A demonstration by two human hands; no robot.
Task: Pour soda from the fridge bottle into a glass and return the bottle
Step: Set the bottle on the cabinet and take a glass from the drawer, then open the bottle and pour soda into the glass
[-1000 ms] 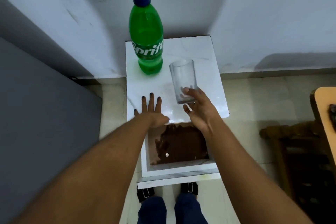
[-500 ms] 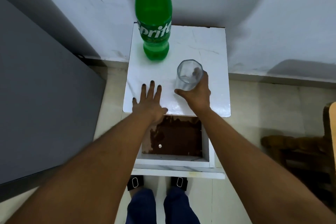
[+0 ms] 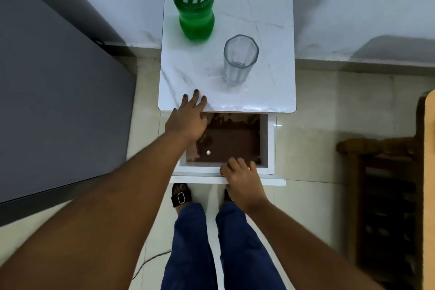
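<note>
Well beyond both hands' fingers, glass.

I observe the green Sprite bottle standing upright at the 11 o'clock corner of the white marble-patterned tabletop, its cap cut off by the frame's upper edge. The clear faceted glass stands upright and empty, near the bottle at its 4 o'clock, untouched.

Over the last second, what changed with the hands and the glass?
The right hand let go of the glass, leaving it upright on the white tabletop, and pulled back to the open drawer's front edge. The left hand stays flat at the tabletop's edge; the green bottle stays put.
</note>
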